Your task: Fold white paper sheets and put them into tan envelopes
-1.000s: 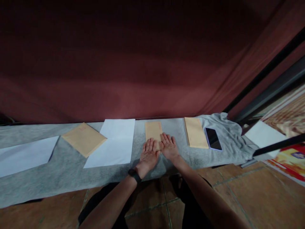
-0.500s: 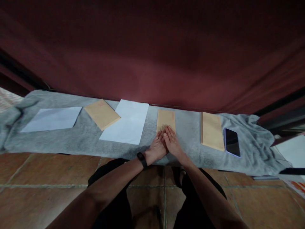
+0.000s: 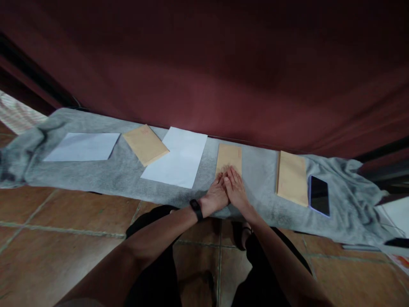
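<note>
A brown envelope (image 3: 229,156) lies upright on the grey cloth in front of me, its lower part covered by my hands. My left hand (image 3: 218,194), with a black band at the wrist, rests flat on its lower end. Beside and partly over it lies my right hand (image 3: 235,187), fingers stretched forward on the envelope. The hands touch each other. To the left, another brown envelope (image 3: 146,145) overlaps a white sheet (image 3: 182,160). A stack of brown envelopes (image 3: 292,177) is on the right.
A phone (image 3: 319,195) with a purple edge sits right of the stack. White paper (image 3: 83,146) lies at the far left of the grey cloth (image 3: 105,179). A dark red curtain-like surface (image 3: 204,85) rises behind. Tiled floor (image 3: 70,213) is below, with my legs near the cloth's edge.
The view has shifted and tilted slightly, so the cloth and papers appear moved to the right. My hands stay together on the envelope, nearly the same.
</note>
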Tool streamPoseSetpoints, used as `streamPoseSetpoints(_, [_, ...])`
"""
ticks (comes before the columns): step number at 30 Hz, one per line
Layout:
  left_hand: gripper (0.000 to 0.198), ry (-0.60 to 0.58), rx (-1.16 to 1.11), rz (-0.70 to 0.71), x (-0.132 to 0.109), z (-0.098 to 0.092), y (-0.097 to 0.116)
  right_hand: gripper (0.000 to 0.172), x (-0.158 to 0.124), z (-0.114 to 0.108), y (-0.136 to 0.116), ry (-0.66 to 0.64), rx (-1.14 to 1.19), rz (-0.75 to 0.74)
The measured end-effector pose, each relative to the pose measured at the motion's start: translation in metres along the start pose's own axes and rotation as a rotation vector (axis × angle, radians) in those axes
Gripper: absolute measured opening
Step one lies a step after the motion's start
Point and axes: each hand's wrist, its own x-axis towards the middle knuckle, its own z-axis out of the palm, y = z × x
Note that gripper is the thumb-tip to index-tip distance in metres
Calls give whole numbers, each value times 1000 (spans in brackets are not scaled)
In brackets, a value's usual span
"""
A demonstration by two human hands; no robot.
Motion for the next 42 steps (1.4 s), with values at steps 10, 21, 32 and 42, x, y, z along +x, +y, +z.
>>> streamPoseSetpoints(10, [63, 49, -65, 12, -11, -1, -5, 65, -1, -3, 0, -23, -41, -33])
streamPoseSetpoints(21, [58, 119, -119, 27, -25, -2, -16, 61, -9, -17, 17, -88, -326, -190])
streamPoseSetpoints(32, [60, 181, -44, 8, -37, -10, -17, 65, -10, -38, 40, -155, -421, -171])
streamPoseSetpoints(42, [49, 210, -38, -36, -12, -21, -7, 57, 14, -52, 47, -190, -250, -108])
